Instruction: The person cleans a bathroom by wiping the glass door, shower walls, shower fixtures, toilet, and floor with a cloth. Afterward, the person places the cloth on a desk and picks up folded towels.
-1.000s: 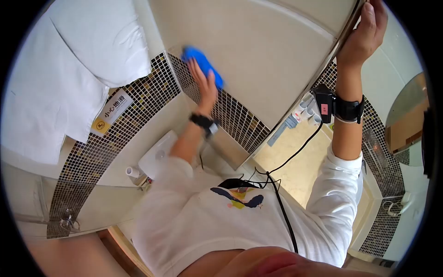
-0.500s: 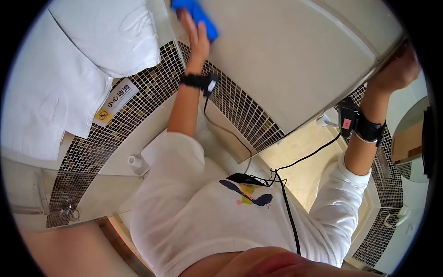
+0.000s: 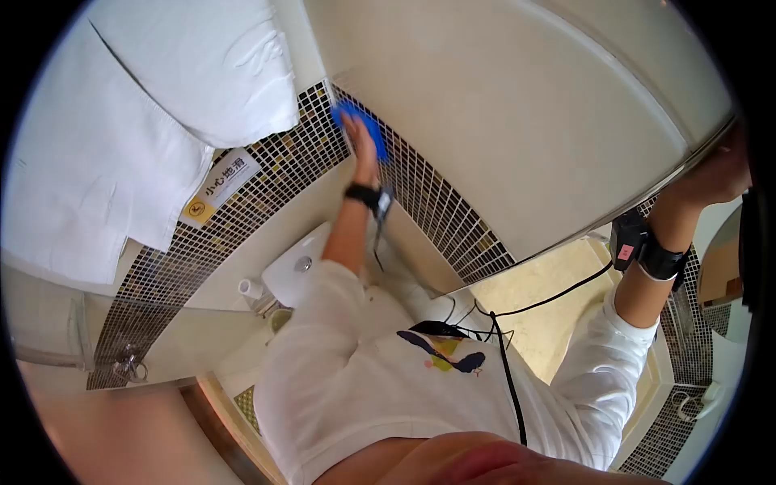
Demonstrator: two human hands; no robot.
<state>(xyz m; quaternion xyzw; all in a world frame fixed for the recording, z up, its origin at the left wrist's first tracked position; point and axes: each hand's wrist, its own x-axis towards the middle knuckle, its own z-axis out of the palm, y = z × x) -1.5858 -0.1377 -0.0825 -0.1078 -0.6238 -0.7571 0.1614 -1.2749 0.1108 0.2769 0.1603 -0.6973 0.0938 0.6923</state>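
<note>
My left hand (image 3: 363, 151) presses a blue cloth (image 3: 379, 142) against the wall near the corner, over the band of small dark tiles (image 3: 436, 194). Its fingers lie along the cloth, which shows at both sides of them. At the far right my right hand (image 3: 718, 174) is at the edge of the large pale wall panel (image 3: 517, 121). Its fingers are dim and partly hidden there, so their grip cannot be made out. Both wrists wear black straps with small boxes and cables (image 3: 558, 301).
White towels (image 3: 89, 153) hang at upper left, above a warning sign (image 3: 221, 186) on the tiles. Below my left arm are a white cistern with a round button (image 3: 303, 265) and a white roll (image 3: 249, 288). A round mirror (image 3: 719, 263) is at right.
My left hand has brought the blue cloth down from the pale panel onto the tiled band by the corner. My right hand stays at the panel's edge while the view shifts slightly.
</note>
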